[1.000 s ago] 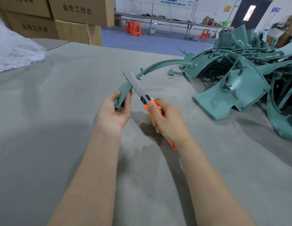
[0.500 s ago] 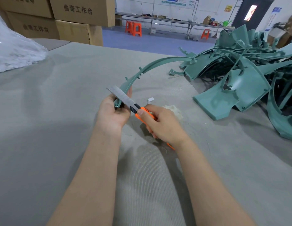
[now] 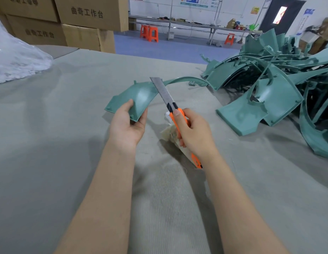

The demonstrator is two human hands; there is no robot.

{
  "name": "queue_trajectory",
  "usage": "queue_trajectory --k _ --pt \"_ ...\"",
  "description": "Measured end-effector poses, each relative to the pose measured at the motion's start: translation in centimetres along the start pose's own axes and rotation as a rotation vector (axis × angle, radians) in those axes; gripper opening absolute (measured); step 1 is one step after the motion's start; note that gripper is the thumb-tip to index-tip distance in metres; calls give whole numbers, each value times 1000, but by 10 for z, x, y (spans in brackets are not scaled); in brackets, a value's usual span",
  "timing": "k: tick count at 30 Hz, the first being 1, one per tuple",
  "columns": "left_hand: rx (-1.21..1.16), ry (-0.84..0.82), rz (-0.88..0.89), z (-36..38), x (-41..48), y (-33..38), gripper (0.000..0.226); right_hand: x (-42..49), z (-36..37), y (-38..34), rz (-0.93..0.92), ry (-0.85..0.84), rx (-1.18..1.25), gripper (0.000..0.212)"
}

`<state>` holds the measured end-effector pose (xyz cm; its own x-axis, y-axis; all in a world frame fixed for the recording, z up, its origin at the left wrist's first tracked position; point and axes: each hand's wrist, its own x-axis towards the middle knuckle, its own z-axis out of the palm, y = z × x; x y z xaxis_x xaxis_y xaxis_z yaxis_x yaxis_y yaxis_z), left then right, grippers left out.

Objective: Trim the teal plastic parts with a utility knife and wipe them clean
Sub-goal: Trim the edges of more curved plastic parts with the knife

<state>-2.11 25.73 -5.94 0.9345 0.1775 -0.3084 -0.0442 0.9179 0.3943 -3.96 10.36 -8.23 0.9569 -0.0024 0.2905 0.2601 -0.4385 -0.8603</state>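
Note:
A curved teal plastic part (image 3: 139, 97) lies tilted over the grey table, its broad end toward me and its thin arc reaching right toward the pile. My left hand (image 3: 127, 123) grips that broad end from below, thumb on top. My right hand (image 3: 193, 133) grips an orange utility knife (image 3: 175, 114), its long steel blade pointing up and left, lying across the part's upper edge. A crumpled pale cloth (image 3: 168, 133) lies on the table under my right hand, partly hidden.
A heap of teal plastic parts (image 3: 280, 96) fills the table's right side. A white plastic bag (image 3: 15, 59) sits at the far left. Cardboard boxes (image 3: 82, 17) stand behind the grey felt table (image 3: 49, 143). Orange stools and a long bench are beyond.
My left hand has turned the part so its broad face shows. The knife blade has swung from pointing left over my hand to pointing up across the part's edge.

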Motion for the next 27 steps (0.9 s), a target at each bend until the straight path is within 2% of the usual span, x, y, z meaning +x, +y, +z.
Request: queue_trajectory --k 11,16,27 --pt "41 6 74 -1 -1 0 5 -2 0 0 19 -59 77 26" --pt "15 4 96 -1 -2 1 9 -3 5 0 -9 -137 68 30" --pt "19 -19 36 2 0 0 20 -7 12 0 -53 -302 -12 29"
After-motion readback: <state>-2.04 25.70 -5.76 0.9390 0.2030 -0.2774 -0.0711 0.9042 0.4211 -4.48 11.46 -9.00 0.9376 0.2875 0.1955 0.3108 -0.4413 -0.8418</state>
